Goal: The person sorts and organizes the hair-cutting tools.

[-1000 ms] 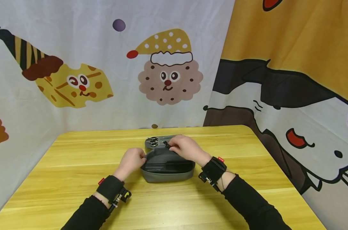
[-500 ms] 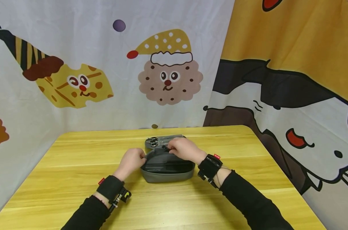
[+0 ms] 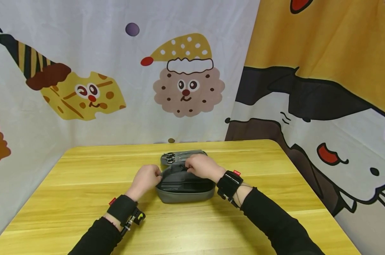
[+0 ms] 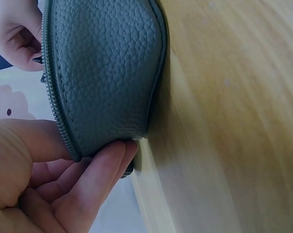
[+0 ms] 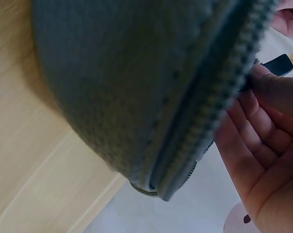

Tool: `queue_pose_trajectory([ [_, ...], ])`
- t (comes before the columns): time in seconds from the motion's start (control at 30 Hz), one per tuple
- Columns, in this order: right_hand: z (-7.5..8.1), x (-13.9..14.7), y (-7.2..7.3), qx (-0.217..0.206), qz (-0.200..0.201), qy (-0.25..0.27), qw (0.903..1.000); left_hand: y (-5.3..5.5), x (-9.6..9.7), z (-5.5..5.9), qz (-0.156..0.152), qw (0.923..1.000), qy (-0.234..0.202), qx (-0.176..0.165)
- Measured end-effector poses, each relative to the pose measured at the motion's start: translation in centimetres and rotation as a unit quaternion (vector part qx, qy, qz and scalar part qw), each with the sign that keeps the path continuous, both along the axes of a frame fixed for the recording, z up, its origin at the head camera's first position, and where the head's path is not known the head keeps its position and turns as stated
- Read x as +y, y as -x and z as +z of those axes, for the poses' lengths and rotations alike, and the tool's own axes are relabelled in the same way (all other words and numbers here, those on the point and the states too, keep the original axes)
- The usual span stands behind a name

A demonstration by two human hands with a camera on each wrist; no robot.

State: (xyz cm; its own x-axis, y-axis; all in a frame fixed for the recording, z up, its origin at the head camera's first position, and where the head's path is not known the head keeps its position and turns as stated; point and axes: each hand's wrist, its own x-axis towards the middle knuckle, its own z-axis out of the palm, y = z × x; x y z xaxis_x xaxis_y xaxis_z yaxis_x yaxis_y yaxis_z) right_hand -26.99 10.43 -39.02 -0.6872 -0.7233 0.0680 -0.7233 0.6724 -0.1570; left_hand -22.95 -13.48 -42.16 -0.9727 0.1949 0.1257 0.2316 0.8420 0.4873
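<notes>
A grey pebbled-leather zip pouch (image 3: 186,197) stands on the table, its dark inside showing. My left hand (image 3: 147,179) pinches the pouch's left end, thumb by the zip teeth (image 4: 54,97) and fingers beneath the corner in the left wrist view. Over the far rim, my right hand (image 3: 203,166) pinches a small black piece; its flat end (image 5: 282,65) sticks out past the thumb in the right wrist view. I cannot tell what this piece is. Right behind lies a grey panel (image 3: 187,154) with scissors (image 3: 170,158) and other slim metal tools in it.
The pouch sits on a wooden table (image 3: 93,198) toward its far side. A printed cartoon curtain (image 3: 141,117) hangs just past the back edge and along the sides.
My right hand has drawn slightly down and left, nearer the pouch, with the black piece in its fingers. More of the grey panel shows behind it. My left hand stays put.
</notes>
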Motion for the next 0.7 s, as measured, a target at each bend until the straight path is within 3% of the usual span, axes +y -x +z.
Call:
queue_pose_trajectory([
  [0.33,0.12,-0.22,0.09,0.004,0.008,-0.009,0.9999,-0.04,0.03,0.15,-0.007,0.9999,-0.001,0.010],
  [0.7,0.10,-0.07,0.24,-0.008,0.003,0.009,0.9999,-0.06,0.07,0.11,-0.001,1.0000,-0.001,-0.002],
])
